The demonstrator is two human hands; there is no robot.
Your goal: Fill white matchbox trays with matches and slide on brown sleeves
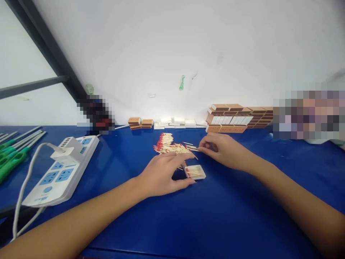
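Observation:
A small white matchbox tray (199,176) lies on the blue tabletop, part filled with red-tipped matches (194,172). My left hand (164,172) curves around the tray's left end, thumb at its near edge and a fingertip at the far corner; the forefinger stretches out above it. Beyond that hand is a loose pile of matches (165,144), its near part covered by my fingers. To the pile's right, my right hand (219,148) has thumb and forefinger pinched on the ends of a few matches (192,146), which point left with their red heads toward the pile.
White trays (178,123) and brown matchboxes (141,123) line the wall, with a taller matchbox stack (229,120) at right. A power strip (61,172) with a plugged-in white cable (20,194) sits left, beside green-handled tools (16,154). A dark metal frame (54,54) rises behind.

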